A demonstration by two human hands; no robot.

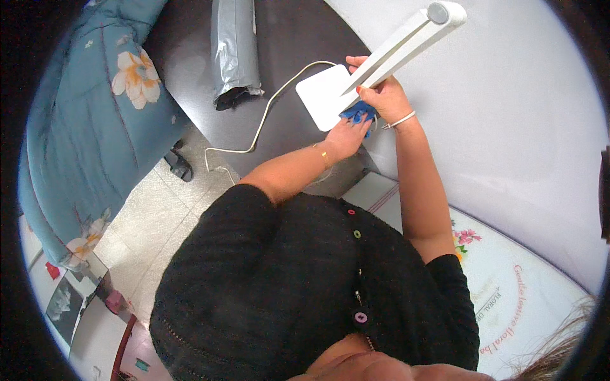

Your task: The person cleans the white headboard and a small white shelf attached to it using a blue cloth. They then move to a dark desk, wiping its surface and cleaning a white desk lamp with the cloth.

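Note:
A white desk lamp (413, 35) has its folding arm tilted up to the right, and its square base (320, 97) is over the dark tabletop. My right hand (388, 97) grips the lower part of the arm, thumb in front and fingers behind. Just below it, my left hand (349, 135) holds a crumpled blue cloth (360, 112) against the lamp near the edge of the base. Part of the cloth is hidden under my fingers. A white cord (261, 125) runs from behind the base across the table and over its near edge.
On the dark table (286, 28) lies a silver-grey plastic package (236, 52), left of the lamp. A pale wall (500, 119) rises close on the right. Blue floral bedding (95, 143) hangs at the left above a tiled floor (157, 205). A white floral-printed surface (533, 305) is beside me.

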